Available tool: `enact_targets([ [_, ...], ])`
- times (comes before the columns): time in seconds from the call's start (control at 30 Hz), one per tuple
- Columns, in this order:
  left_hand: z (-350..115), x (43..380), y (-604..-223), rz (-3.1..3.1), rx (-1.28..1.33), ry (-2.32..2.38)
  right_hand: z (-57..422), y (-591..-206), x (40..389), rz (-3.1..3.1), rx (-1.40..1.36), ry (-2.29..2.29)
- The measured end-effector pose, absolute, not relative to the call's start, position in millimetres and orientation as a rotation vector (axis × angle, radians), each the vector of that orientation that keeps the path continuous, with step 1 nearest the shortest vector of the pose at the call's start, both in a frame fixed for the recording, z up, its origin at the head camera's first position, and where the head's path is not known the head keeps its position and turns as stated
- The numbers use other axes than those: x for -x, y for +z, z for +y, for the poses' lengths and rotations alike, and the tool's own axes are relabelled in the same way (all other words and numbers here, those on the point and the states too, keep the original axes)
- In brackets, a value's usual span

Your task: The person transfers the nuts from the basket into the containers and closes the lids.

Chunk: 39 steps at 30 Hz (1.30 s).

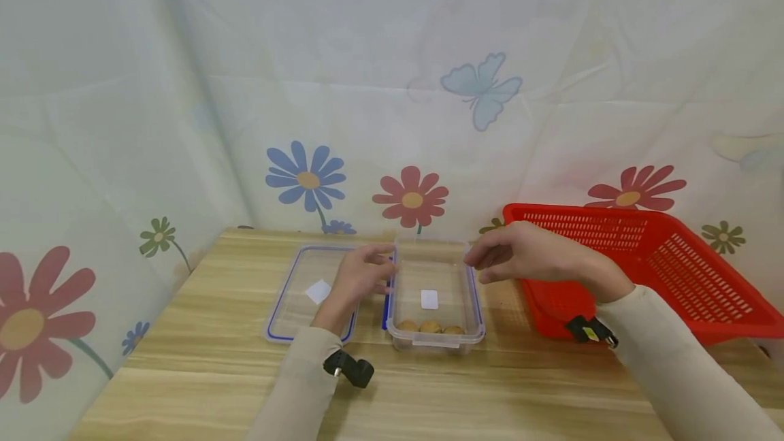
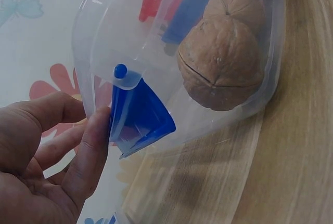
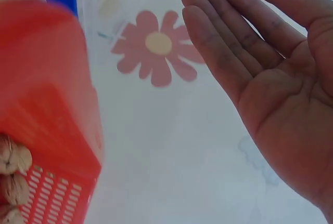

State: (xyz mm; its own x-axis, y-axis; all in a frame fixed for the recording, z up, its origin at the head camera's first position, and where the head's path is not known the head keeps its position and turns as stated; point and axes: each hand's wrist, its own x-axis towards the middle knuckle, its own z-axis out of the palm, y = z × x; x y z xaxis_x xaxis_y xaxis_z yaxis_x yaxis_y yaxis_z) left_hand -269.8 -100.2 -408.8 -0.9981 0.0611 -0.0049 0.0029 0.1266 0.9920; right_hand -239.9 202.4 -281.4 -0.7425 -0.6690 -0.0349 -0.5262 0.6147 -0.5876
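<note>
A clear plastic food container with blue side latches stands without its lid at the middle of the table. Several walnuts lie along its near end. My left hand is at the container's left side, its fingers loosely bent. In the left wrist view, a fingertip reaches the blue latch at the wall. Above the container's right edge is my right hand, holding nothing. Its fingers look nearly straight and its palm bare in the right wrist view.
Left of the container, a clear lid with a blue seal lies flat on the wooden table. To the right stands a red perforated basket, with several walnuts in it. A flowered curtain hangs behind.
</note>
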Motion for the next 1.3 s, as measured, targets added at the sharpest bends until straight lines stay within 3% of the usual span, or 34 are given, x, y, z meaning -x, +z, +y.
enact_targets([
  [0.47,-100.3,270.1,-409.2,2.333,-0.058,2.030,249.4,-261.4,264.1,2.759,0.786,-0.835],
  [1.3,-99.6,268.5,-406.9,2.345,-0.051,2.020,320.1,-297.9,316.2,2.839,0.502,-0.831],
])
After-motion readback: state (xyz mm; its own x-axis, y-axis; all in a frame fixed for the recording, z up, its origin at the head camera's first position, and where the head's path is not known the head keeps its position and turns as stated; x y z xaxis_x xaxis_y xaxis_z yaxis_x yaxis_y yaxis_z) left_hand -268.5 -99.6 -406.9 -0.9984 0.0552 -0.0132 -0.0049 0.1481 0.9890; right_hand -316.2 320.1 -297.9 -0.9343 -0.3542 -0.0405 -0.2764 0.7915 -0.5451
